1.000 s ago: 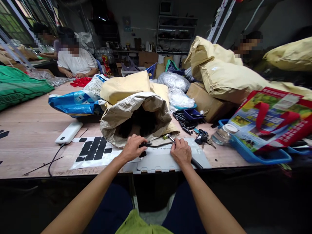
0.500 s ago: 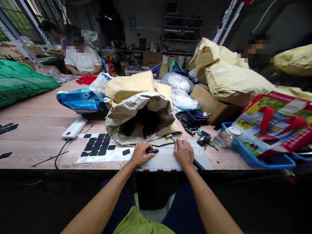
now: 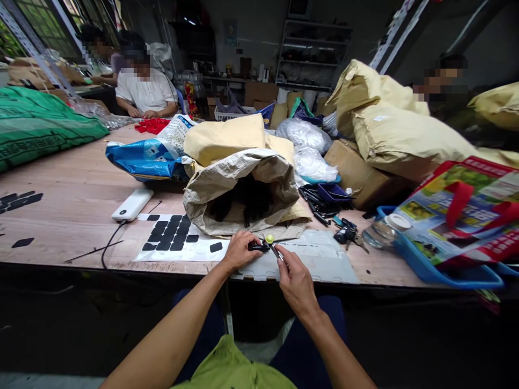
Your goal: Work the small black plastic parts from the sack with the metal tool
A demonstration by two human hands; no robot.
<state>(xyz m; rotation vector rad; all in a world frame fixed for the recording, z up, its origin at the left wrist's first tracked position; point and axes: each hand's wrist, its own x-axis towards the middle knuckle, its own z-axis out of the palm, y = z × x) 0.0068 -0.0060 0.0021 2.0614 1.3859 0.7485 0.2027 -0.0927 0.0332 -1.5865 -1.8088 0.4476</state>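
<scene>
My left hand (image 3: pixel 242 250) is closed around a short black rod-like piece (image 3: pixel 256 247), low over the grey-white board (image 3: pixel 324 254) at the table's front edge. In my right hand (image 3: pixel 297 276) is a small hammer (image 3: pixel 275 250) with a metal shaft and a round yellow head. The hammer's head is at the end of the black piece; whether they touch I cannot tell. Most of the handle is hidden by my palm. Just behind my hands lies an open paper-lined sack (image 3: pixel 203 208) with black pieces (image 3: pixel 247 200) inside.
White sheet (image 3: pixel 203 253) with black stickers and a white power bank (image 3: pixel 132 204) lie left. Right are loose black parts (image 3: pixel 310 194), keys (image 3: pixel 346 233), a clear jar (image 3: pixel 379 233) and a blue basket (image 3: pixel 438 270). Co-workers (image 3: pixel 146 92) sit at the back.
My right hand has lifted the hammer and brought it left, its head now at the black piece in my left hand. The view has shifted slightly left.
</scene>
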